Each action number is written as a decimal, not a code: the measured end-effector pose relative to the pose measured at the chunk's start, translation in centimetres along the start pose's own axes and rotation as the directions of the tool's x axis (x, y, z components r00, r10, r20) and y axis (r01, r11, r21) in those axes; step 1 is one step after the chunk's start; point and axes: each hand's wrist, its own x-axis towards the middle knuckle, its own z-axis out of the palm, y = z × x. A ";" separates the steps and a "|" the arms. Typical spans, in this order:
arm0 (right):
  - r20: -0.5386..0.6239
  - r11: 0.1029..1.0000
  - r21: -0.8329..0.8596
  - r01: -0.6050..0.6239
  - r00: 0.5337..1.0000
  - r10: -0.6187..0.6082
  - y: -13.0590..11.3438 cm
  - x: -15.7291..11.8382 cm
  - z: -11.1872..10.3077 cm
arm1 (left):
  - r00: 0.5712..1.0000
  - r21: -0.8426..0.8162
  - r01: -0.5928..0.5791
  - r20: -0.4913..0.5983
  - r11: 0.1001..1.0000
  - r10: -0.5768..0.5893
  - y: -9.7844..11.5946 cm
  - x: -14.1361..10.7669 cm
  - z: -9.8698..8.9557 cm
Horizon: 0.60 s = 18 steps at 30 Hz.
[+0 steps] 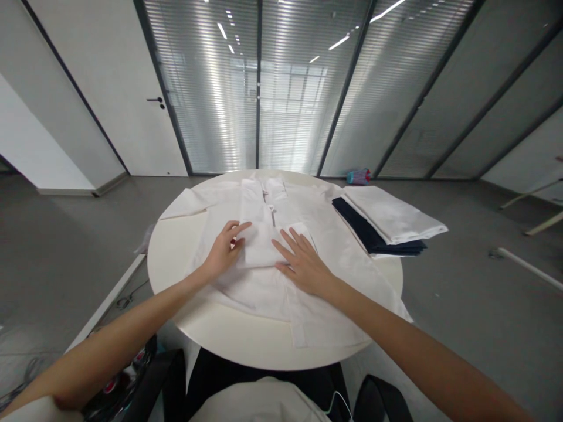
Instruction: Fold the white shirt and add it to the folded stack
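Observation:
A white garment [259, 299] lies spread over the round table, one sleeve reaching to the left edge. On its middle rests a smaller folded white piece [259, 246]. My left hand [225, 249] is at the left edge of this piece, thumb and forefinger apart; whether cloth is between them cannot be made out. My right hand [303, 262] lies with spread fingers on the right part of the piece. Above the hands, the garment's neck opening shows a small dark line.
The round white table [171, 252] stands in front of me. At its right edge, a folded white cloth [391, 214] lies on dark navy cloth [373, 237]. A blue and pink object [358, 177] sits on the floor by the glass wall. Chair arms flank my lap.

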 end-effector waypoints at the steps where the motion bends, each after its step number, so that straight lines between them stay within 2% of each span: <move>1: -0.001 1.000 -0.008 -0.007 1.000 0.007 0.1 0.1 0.1 | 1.000 0.010 -0.011 -0.021 1.000 0.011 -0.3 0.4 0.2; 3: 0.023 0.999 -0.020 -0.028 0.999 0.029 0.3 0.4 0.4 | 1.000 0.040 0.021 -0.013 0.999 -0.021 -1.2 1.1 0.6; 5: 0.067 0.999 -0.017 -0.043 0.997 0.044 0.6 0.7 0.8 | 0.995 0.098 0.084 0.052 0.992 -0.089 -1.9 1.5 1.0; 7: 0.097 0.999 -0.004 -0.047 0.994 0.048 0.8 0.8 1.0 | 0.994 0.199 0.087 0.052 0.976 -0.099 -1.9 1.3 1.2; 8: 0.103 0.999 0.002 -0.048 0.994 0.048 0.9 0.8 1.1 | 0.998 0.262 0.049 0.021 0.964 -0.057 -1.6 1.1 1.2; 10: 0.112 0.999 0.009 -0.052 0.992 0.050 1.0 0.9 1.0 | 0.995 0.387 -0.080 -0.031 0.919 0.099 -0.4 0.5 1.2; 11: 0.120 0.999 0.012 -0.053 0.991 0.051 1.0 1.0 0.8 | 0.984 0.432 -0.156 -0.015 0.889 0.180 0.3 0.2 1.4; 12: 0.133 0.998 0.016 -0.053 0.990 0.051 0.9 1.2 0.6 | 0.970 0.455 -0.229 0.033 0.861 0.240 0.9 0.0 1.6; 14: 0.157 0.998 0.027 -0.053 0.986 0.048 0.4 1.5 0.1 | 0.943 0.459 -0.331 0.172 0.825 0.283 1.7 -0.2 2.4; 16: 0.167 0.999 0.038 -0.038 0.985 0.031 -0.2 1.8 -0.2 | 0.928 0.467 -0.354 0.284 0.810 0.242 1.5 -0.2 3.4; 18: 0.168 0.999 0.048 -0.003 0.986 -0.005 -0.4 1.9 -0.2 | 0.927 0.504 -0.322 0.338 0.801 0.160 0.6 -0.2 4.4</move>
